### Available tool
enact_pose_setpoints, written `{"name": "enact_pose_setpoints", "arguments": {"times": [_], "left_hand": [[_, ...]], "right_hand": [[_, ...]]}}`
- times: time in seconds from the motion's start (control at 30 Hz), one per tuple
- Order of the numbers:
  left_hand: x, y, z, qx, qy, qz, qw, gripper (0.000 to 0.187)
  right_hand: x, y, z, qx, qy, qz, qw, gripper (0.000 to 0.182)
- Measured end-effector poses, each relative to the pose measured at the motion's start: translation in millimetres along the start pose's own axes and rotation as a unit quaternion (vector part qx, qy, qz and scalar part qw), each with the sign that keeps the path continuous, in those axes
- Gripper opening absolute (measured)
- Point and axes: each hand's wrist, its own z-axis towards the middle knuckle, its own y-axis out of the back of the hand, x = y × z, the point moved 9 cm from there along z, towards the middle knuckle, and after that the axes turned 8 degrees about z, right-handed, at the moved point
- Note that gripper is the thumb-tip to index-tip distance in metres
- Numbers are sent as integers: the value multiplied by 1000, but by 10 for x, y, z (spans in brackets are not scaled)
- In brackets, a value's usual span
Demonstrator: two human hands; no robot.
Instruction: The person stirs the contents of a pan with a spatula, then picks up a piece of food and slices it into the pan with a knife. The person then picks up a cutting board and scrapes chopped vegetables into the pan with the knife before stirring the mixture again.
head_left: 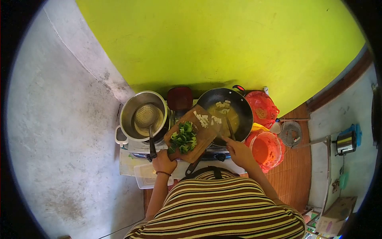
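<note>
My left hand (163, 162) grips the lower left corner of a wooden cutting board (203, 139), which is tilted over the stove toward the wok (244, 107). Chopped green leaves (184, 137) lie on the board's left part, and chopped white pieces (202, 118) near its upper right edge. In my right hand (240, 154), closed, is a knife (217, 130), its blurred blade at the board's right edge by the white pieces. Yellowish liquid with some pale pieces (224, 104) is in the wok. A spatula (230, 126) rests in it.
On the left burner stands a steel pot (131, 104) with a skimmer (147, 116) across it. A dark red container (180, 98) sits behind. Red plastic-lined buckets (266, 149) stand right of the stove (207, 154). A clear plastic container (145, 177) is at front left.
</note>
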Motion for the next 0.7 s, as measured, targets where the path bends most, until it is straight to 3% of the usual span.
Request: {"name": "enact_pose_setpoints", "arguments": {"times": [0.43, 0.7], "left_hand": [[-67, -45, -92, 4, -26, 7, 1000, 28], [-80, -64, -116, 18, -22, 18, 999, 29]], "right_hand": [[-2, -31, 44, -5, -55, -39, 998, 45], [16, -135, 42, 27, -15, 28, 999, 45]]}}
